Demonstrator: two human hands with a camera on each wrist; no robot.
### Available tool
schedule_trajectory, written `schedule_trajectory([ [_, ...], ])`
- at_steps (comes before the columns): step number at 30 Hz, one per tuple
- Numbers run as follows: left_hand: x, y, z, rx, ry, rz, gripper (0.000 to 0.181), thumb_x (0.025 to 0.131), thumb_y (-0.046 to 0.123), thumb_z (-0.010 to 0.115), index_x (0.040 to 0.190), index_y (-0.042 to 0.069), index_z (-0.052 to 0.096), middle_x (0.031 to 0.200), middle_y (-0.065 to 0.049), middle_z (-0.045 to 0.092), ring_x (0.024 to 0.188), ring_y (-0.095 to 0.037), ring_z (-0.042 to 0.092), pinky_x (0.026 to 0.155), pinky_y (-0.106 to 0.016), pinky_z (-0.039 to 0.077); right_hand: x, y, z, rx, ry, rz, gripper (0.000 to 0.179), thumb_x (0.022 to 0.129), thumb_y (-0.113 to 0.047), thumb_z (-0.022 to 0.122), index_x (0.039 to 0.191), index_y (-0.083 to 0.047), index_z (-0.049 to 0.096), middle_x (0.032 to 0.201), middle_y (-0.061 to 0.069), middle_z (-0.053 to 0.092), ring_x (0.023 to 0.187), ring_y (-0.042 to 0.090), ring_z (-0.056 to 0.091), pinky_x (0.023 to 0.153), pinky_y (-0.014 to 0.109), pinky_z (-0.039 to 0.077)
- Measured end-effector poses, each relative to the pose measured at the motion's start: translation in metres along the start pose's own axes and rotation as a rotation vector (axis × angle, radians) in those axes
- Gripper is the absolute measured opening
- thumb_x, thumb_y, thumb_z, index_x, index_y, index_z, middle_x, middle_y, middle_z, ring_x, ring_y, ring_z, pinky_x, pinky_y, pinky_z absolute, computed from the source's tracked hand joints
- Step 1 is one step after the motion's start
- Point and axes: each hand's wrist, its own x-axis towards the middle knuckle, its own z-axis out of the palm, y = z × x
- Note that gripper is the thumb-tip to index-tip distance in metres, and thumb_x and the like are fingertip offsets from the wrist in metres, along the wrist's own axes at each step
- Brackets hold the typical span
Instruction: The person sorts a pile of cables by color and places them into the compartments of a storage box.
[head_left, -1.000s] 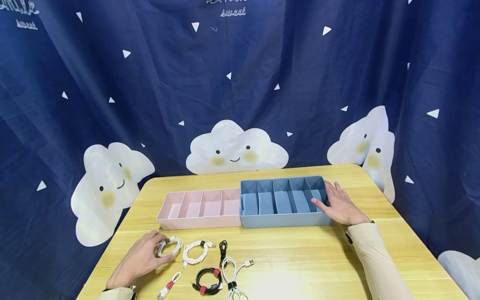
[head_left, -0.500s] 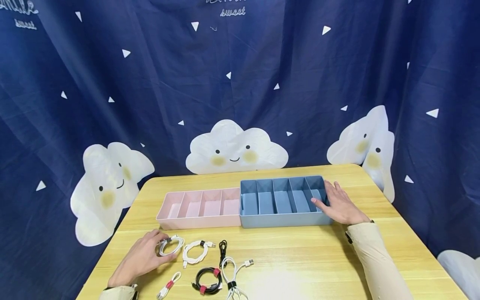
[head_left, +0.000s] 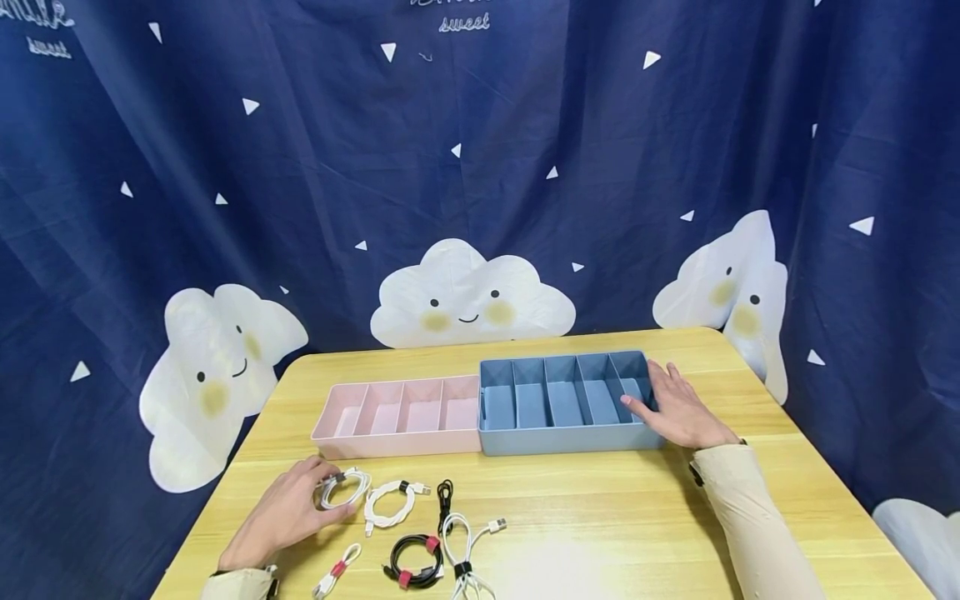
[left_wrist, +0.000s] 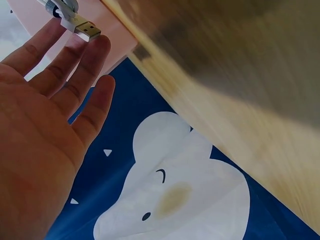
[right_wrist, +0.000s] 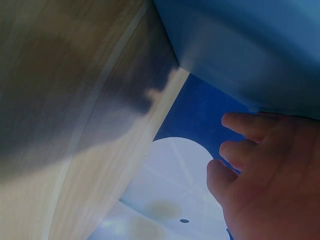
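Observation:
A coiled white USB cable (head_left: 347,488) with a dark tie is pinched at the fingertips of my left hand (head_left: 285,508), just in front of the pink divided box (head_left: 397,443). In the left wrist view, the metal end of its USB plug (left_wrist: 88,31) shows by the fingers; the thumb is out of that view. My right hand (head_left: 686,414) rests at the right end of the blue divided box (head_left: 570,440). Its thumb extends over the end compartment and its fingers lie along the outer side. In the right wrist view, that hand (right_wrist: 280,170) appears beside the box's wall.
On the wooden table (head_left: 615,517) lie a white braided cable (head_left: 390,505), a small black cable (head_left: 446,500), a black coil with red ties (head_left: 417,562), a white cable with a black tie (head_left: 465,558), and a short white cable with a red tie (head_left: 337,571). The boxes touch.
My left hand and the white cable have shifted slightly to the right. The right hand, both boxes and the other cables stay where they were.

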Motion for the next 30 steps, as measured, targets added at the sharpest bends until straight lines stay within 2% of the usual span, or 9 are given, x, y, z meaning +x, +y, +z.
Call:
schedule_trajectory([
  [6,0.0022,0.0012,-0.0003,0.008,-0.004,0.012,0.064,0.078,0.069,0.077,0.113,0.016,0.073,0.116,-0.003,0.069,0.11,-0.028,0.066,0.095,-0.053,0.055,0.0013,0.0003,-0.0006,-0.003,0.002,-0.006,0.101,0.103,-0.064,0.044,0.16,0.013,0.01,0.167,0.036,0.013,0.154,0.059,0.004,0.125,0.069,0.008],
  [13,0.0075,0.0031,-0.0009,-0.003,0.006,0.024,0.063,0.078,0.07,0.077,0.112,0.016,0.073,0.116,-0.001,0.07,0.105,-0.023,0.068,0.09,-0.049,0.056,0.0007,-0.0002,-0.0008,0.001,0.009,-0.009,0.101,0.103,-0.063,0.045,0.16,0.013,0.011,0.167,0.036,0.013,0.155,0.059,0.004,0.125,0.069,0.01],
  [24,0.0089,0.0086,-0.0024,-0.009,-0.021,0.005,0.064,0.079,0.07,0.076,0.113,0.016,0.073,0.117,-0.001,0.068,0.107,-0.025,0.066,0.092,-0.051,0.054,0.0009,0.0002,-0.0005,-0.012,-0.015,0.019,0.105,0.102,-0.068,0.041,0.162,0.009,0.002,0.17,0.032,-0.002,0.159,0.05,-0.007,0.125,0.07,0.001],
  [30,0.0101,0.0081,-0.0001,-0.016,-0.021,-0.002,0.064,0.08,0.071,0.075,0.113,0.016,0.074,0.12,-0.002,0.068,0.109,-0.027,0.066,0.094,-0.052,0.054,0.0011,0.0003,-0.0008,-0.019,-0.007,0.02,0.104,0.102,-0.067,0.042,0.162,0.01,0.004,0.17,0.032,-0.003,0.158,0.051,-0.007,0.125,0.07,-0.001],
])
